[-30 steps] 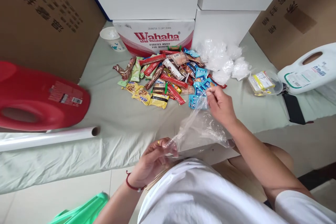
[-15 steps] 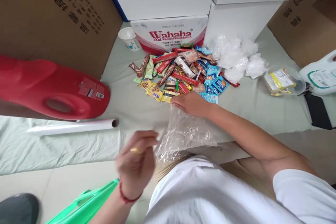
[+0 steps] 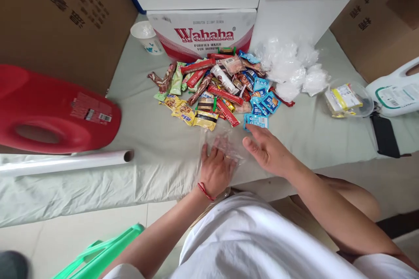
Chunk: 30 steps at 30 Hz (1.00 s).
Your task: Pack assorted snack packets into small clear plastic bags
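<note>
Spreading its grip wide, the left hand (image 3: pixel 216 171) rested palm-down on the clear bag (image 3: pixel 234 148) on the counter (image 3: pixel 163 161) in the head view, no longer raised beside it. The right hand (image 3: pixel 266 150), earlier over the bag, held nothing, half open near a blue packet (image 3: pixel 260 120), so the left alone apparently kept the bag flat.

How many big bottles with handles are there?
2: a red bottle at the far left and a white bottle at the far right. More could be hidden from view.
</note>
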### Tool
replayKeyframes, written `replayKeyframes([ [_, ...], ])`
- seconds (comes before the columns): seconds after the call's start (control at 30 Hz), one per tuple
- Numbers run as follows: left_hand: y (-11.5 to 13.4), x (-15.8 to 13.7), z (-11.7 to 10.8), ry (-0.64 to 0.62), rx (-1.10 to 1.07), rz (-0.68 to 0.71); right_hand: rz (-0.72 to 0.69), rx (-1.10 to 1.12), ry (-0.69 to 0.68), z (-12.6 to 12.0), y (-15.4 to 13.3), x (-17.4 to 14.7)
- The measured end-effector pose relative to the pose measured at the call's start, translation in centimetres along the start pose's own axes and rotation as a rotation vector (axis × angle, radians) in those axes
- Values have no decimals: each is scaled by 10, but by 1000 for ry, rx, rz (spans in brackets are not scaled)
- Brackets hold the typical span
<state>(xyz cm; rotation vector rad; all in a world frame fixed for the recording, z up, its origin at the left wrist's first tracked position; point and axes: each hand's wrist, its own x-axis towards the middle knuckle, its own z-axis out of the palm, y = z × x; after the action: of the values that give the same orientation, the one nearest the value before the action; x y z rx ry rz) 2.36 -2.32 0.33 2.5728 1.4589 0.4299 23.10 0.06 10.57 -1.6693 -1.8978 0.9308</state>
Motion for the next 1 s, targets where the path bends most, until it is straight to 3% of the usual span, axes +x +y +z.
replayKeyframes([
  [0.13,6,4,0,-107,34,-67,-165,-47,160,6,-10,-7],
  [0.23,7,5,1,-137,39,-98,-266,-27,144,13,4,-6],
  [0.43,8,6,-2,-150,52,-95,-47,114,-184,28,60,5],
  [0.57,6,8,-5,-152,41,-117,-68,142,-43,12,75,-18],
  [0.77,3,9,-5,-125,-6,-135,151,44,121,-13,100,-83],
  [0.87,4,9,-4,-118,7,-127,-70,-142,253,-9,81,-87],
  [1.0,6,9,-6,-150,39,-122,-553,-464,115,11,36,-56],
])
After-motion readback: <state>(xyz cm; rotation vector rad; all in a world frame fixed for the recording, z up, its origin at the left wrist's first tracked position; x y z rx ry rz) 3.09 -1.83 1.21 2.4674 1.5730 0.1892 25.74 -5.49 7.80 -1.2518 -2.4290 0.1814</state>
